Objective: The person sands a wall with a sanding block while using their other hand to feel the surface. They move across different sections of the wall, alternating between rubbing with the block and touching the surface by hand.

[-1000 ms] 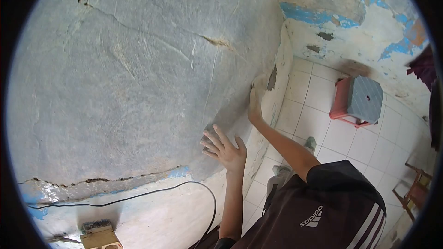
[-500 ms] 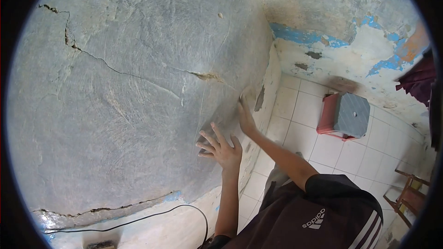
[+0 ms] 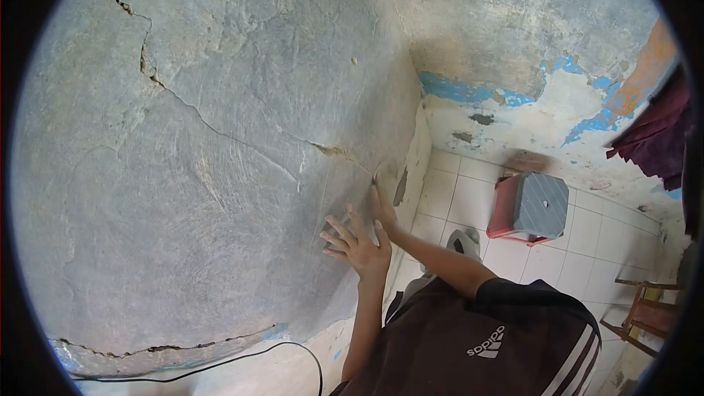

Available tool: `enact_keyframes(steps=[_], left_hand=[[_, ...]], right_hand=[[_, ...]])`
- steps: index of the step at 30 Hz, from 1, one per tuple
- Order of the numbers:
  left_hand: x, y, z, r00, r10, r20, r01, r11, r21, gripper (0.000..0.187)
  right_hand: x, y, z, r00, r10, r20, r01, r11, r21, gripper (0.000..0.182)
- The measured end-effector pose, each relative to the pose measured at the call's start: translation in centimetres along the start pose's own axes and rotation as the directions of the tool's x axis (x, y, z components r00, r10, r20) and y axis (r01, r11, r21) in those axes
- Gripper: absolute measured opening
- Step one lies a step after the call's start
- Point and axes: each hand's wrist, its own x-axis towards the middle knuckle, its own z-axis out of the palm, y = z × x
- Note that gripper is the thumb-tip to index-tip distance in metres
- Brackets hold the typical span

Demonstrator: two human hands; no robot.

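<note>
My left hand rests on the grey plastered wall with its fingers spread, holding nothing. Just up and to the right, my right hand is against the same wall near the corner, seen edge-on. A pale patch shows at its fingertips. It looks like a thin, light piece pressed to the plaster, but its kind cannot be made out. A short chipped crack lies up and to the left of the right hand.
A red stool with a grey top stands on the white tiled floor. Dark red cloth hangs at the right, above a wooden chair-like frame. A black cable runs along the wall's lower part.
The camera view has shifted, so the wall and stool sit lower in the picture. My right hand has come closer to my left hand, which stays spread on the wall.
</note>
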Motion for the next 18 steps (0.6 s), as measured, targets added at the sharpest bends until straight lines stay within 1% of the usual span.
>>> enact_keyframes(steps=[1, 2, 4, 5, 6, 7, 8, 9, 10, 11, 13, 14, 16, 17, 18], left_hand=[[0.1, 0.2, 0.1, 1.000, 0.017, -0.014, -0.017, 1.000, 0.004, 0.076], [0.2, 0.5, 0.1, 1.000, 0.014, -0.019, -0.013, 1.000, 0.004, 0.076], [0.8, 1.3, 0.1, 1.000, -0.024, -0.012, 0.024, 0.999, 0.028, 0.069], [1.1, 1.5, 0.8, 1.000, -0.025, -0.017, 0.026, 0.999, 0.031, 0.069], [1.3, 1.5, 1.7, 0.999, -0.035, -0.041, 0.038, 0.996, 0.081, 0.069], [1.8, 1.8, 2.4, 0.997, -0.041, -0.068, 0.050, 0.990, 0.131, 0.069], [2.6, 2.6, 2.5, 0.996, -0.042, -0.075, 0.052, 0.989, 0.138, 0.069], [2.9, 3.0, 2.2, 0.997, -0.039, -0.063, 0.046, 0.992, 0.118, 0.069], [3.1, 3.3, 2.1, 0.998, -0.035, -0.048, 0.039, 0.994, 0.099, 0.069], [3.6, 3.6, 2.3, 0.998, -0.033, -0.048, 0.038, 0.993, 0.107, 0.069], [3.7, 4.2, 2.6, 0.999, -0.046, 0.015, 0.044, 0.992, 0.123, 0.076], [3.9, 4.6, 2.9, 0.999, -0.051, 0.011, 0.049, 0.991, 0.127, 0.076], [4.3, 5.5, 3.8, 0.998, -0.044, 0.039, 0.040, 0.995, 0.086, 0.069], [4.7, 6.1, 4.4, 0.998, -0.051, 0.034, 0.048, 0.995, 0.089, 0.069], [5.1, 6.6, 5.1, 0.998, -0.067, 0.019, 0.065, 0.994, 0.087, 0.070]], right_hand=[[1.4, -2.0, -1.0, 0.984, 0.172, -0.038, -0.168, 0.982, 0.085, 0.058], [1.7, -2.1, -0.8, 0.985, 0.168, -0.035, -0.164, 0.983, 0.084, 0.058], [0.7, -1.1, 0.5, 0.968, 0.249, -0.044, -0.242, 0.963, 0.118, 0.058], [-3.2, 3.9, 4.4, 0.969, 0.245, -0.040, -0.238, 0.964, 0.121, 0.058], [-3.6, 9.4, 6.8, 0.996, 0.039, -0.076, 0.022, 0.742, 0.670, 0.058], [-2.7, 9.1, 6.2, 0.997, 0.035, -0.073, 0.023, 0.738, 0.675, 0.058], [-1.4, 8.5, 4.9, 0.998, 0.008, -0.064, 0.025, 0.863, 0.504, 0.057], [-0.8, 7.9, 3.9, 0.999, -0.008, -0.053, 0.024, 0.948, 0.316, 0.057], [-0.1, 6.8, 2.8, 0.999, -0.018, -0.040, 0.022, 0.993, 0.116, 0.057], [1.2, 6.1, 1.6, 0.999, -0.032, -0.021, 0.030, 0.995, -0.095, 0.057], [7.0, 0.8, -2.7, 0.990, 0.002, -0.143, -0.022, 0.990, -0.140, 0.054], [9.3, -0.6, -3.9, 0.991, 0.001, -0.136, -0.019, 0.990, -0.137, 0.054], [12.7, -2.2, -5.9, 0.943, -0.148, -0.299, 0.126, 0.988, -0.090, 0.053], [12.6, -2.1, -6.1, 0.945, -0.151, -0.291, 0.131, 0.987, -0.088, 0.053], [11.3, -1.3, -5.8, 0.960, -0.212, -0.183, 0.186, 0.971, -0.150, 0.054]])
